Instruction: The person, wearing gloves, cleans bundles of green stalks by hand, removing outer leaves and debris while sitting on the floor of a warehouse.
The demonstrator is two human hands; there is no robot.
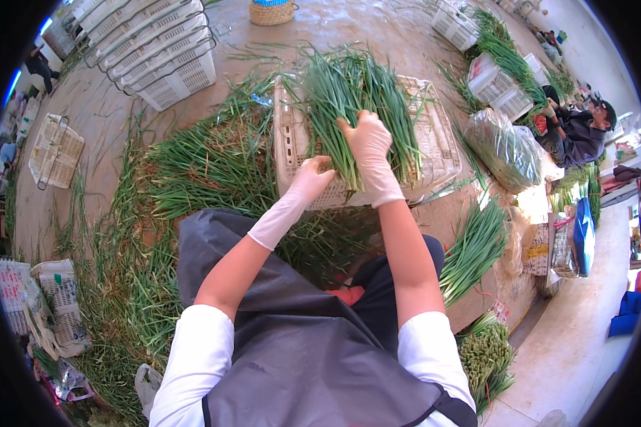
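A spread bunch of green onions (331, 112) lies across an upturned white plastic crate (438, 133), with its leaves pointing away from me and its pale ends towards me. My right hand (371, 139), in a thin whitish glove, is on the stalks near their pale ends, its fingers partly hidden as they close over them. My left hand (312, 179), gloved alike, is at the left side of those ends with thumb and fingers curled. Whether it pinches a stalk is hard to make out. More stalks lie on the right part of the crate.
Heaped green onions (208, 165) and loose leaves cover the floor at left. Stacked white crates (155, 58) stand beyond. On the right are a tidy bunch (475, 251), a filled clear plastic bag (505, 149) and a seated person (579, 131). A dark apron (320, 368) covers my lap.
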